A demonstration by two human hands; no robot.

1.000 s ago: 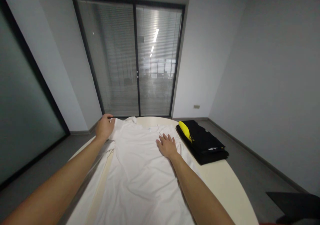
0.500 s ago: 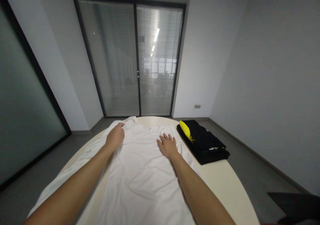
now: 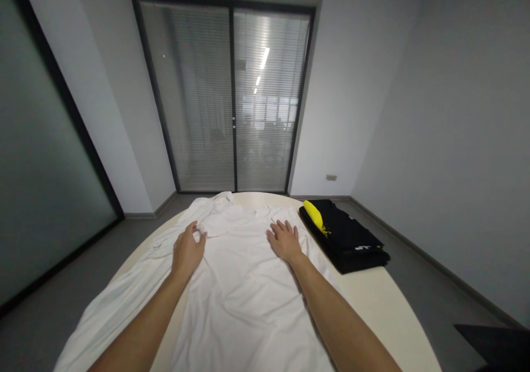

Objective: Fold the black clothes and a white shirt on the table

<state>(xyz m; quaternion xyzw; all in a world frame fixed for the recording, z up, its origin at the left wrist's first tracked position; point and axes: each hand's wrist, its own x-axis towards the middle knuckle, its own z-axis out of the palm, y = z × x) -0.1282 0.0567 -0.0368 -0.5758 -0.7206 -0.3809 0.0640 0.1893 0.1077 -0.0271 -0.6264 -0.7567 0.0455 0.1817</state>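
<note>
A white T-shirt [image 3: 244,283] lies spread over the table, wrinkled along its body, its collar at the far end. My left hand [image 3: 188,253] rests at the shirt's left shoulder, thumb and index finger apart, holding nothing that I can see. On the right side of the chest, my right hand [image 3: 285,241] lies flat with its fingers spread. More white cloth [image 3: 120,300] stretches along the table's left edge, partly under my left forearm; whether it is a separate garment I cannot tell.
A folded black stack of cloth [image 3: 351,234] with a bright yellow print sits to the right of the shirt. The pale round table [image 3: 385,300] curves away at the right. A dark flat object [image 3: 497,344] juts in at the lower right. Glass doors [image 3: 232,101] stand beyond.
My left hand has drawn back toward me from the shirt's far left shoulder, and its fingers have parted. My right hand stays flat on the cloth. The view has shifted slightly.
</note>
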